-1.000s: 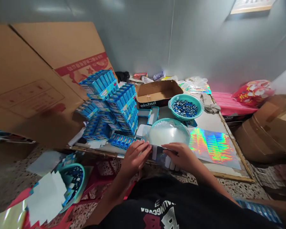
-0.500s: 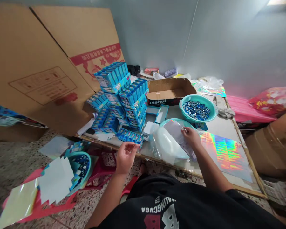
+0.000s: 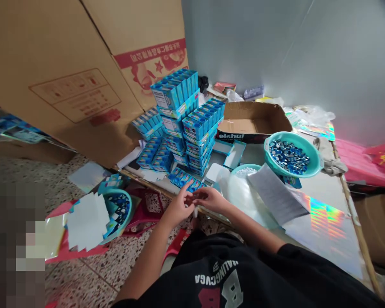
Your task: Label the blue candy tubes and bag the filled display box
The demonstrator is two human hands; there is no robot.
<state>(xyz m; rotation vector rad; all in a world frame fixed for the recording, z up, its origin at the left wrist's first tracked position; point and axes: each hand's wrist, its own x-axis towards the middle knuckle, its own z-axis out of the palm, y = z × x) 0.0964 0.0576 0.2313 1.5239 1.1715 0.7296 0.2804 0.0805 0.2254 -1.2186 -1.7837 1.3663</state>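
Note:
My left hand (image 3: 179,206) and my right hand (image 3: 209,198) meet at the near edge of the low table (image 3: 324,192), fingertips pinched together around a small white strip (image 3: 195,211) that hangs between them. Just beyond my fingers lies a flat row of small blue packs (image 3: 185,179). A tall stack of blue boxes (image 3: 182,119) rises behind it. To the right, a sheet of white paper (image 3: 276,194) lies over a clear plastic bag covering a teal bowl of white pieces (image 3: 245,171).
A teal bowl of blue caps (image 3: 290,155) and an open cardboard tray (image 3: 252,122) sit farther back. A holographic sheet (image 3: 327,216) covers the table's right part. Large cardboard boxes (image 3: 67,77) lean at left. On the floor, a teal basket (image 3: 118,209) holds white sheets.
The view swung left. My right hand let go of the paper sheet, now lying over the bag, and came left to meet my left hand. Both now pinch a small white strip.

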